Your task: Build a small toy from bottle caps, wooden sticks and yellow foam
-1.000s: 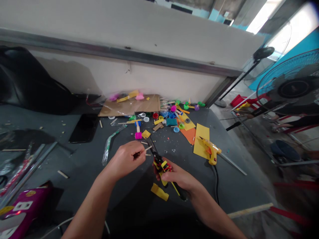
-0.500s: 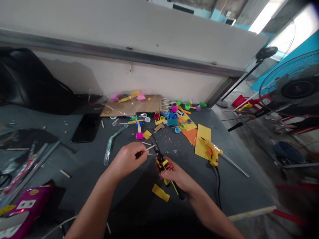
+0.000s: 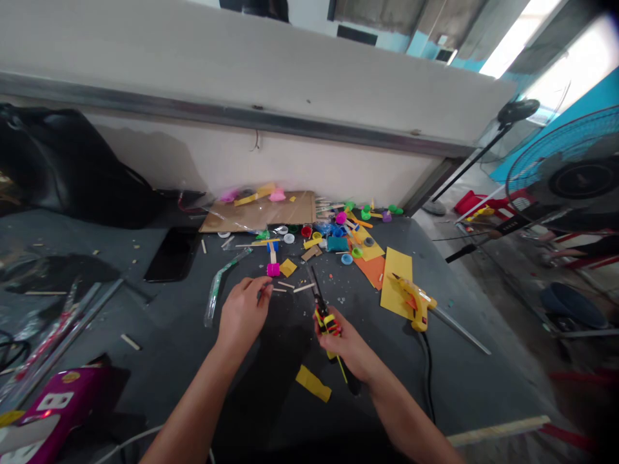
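My right hand (image 3: pixel 345 345) is wrapped round long-nose pliers (image 3: pixel 329 322) with black, yellow and red handles, their thin dark jaws pointing away from me. Close to the jaws is a short thin wooden stick (image 3: pixel 304 288). To the left, my left hand (image 3: pixel 246 309) hovers over the table with thumb and fingers apart and nothing visible between them. Beside its fingertips lie more cut stick pieces (image 3: pixel 286 284), a yellow paper square (image 3: pixel 289 267) and a magenta cap (image 3: pixel 273 269) joined to sticks. A yellow paper strip (image 3: pixel 313 383) lies nearer to me.
A yellow glue gun (image 3: pixel 414 303) rests on yellow paper (image 3: pixel 397 270) at right, its cord trailing forward. Colourful bottle caps and cardboard (image 3: pixel 271 216) line the back. A phone (image 3: pixel 173 254), a black bag (image 3: pixel 72 167) and a magenta box (image 3: pixel 62 399) are at left.
My left hand has let go of the small stick and drawn back to the left. The stick now lies by the jaws. My right hand still grips the pliers, slightly lower in view.
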`<action>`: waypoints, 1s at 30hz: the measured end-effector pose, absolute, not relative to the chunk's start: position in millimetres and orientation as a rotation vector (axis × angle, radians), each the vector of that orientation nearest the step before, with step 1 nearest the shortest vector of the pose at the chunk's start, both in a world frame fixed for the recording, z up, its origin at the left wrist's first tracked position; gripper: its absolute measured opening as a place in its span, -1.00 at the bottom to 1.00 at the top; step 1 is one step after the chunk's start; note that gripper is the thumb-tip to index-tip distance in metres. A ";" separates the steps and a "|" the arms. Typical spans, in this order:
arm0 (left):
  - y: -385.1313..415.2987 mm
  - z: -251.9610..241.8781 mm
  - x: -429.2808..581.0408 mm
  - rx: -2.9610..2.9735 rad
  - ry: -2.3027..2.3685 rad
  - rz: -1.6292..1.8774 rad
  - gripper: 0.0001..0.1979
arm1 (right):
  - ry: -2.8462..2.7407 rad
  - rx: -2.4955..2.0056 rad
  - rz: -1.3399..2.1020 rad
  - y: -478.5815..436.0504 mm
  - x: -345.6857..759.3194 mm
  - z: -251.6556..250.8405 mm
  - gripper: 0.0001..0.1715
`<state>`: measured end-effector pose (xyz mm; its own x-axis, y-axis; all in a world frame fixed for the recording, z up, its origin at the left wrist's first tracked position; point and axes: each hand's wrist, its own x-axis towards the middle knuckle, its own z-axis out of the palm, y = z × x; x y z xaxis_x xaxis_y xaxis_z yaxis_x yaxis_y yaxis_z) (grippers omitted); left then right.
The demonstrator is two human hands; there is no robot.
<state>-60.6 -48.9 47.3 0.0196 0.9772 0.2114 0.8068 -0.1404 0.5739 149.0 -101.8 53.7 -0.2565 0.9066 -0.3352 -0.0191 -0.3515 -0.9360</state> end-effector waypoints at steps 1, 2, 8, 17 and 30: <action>-52.8 58.0 -59.2 1.970 1.762 0.888 -0.72 | -1.241 -1.284 1.655 -103.3 145.4 57.7 -0.57; -57.0 68.6 -57.5 1.920 1.689 0.942 -0.71 | -1.341 -1.290 1.600 -104.8 142.0 62.7 -0.54; -78.1 112.7 -48.1 1.967 1.483 1.006 -0.77 | -1.806 -1.356 1.110 -113.5 128.4 95.6 -0.38; -87.2 125.7 -54.6 2.020 1.362 1.143 -0.83 | -1.992 -1.366 0.952 -119.1 124.5 115.9 -0.31; -83.0 119.8 -55.4 1.975 1.408 1.108 -0.82 | -1.938 -1.363 1.083 -117.2 124.5 113.8 -0.32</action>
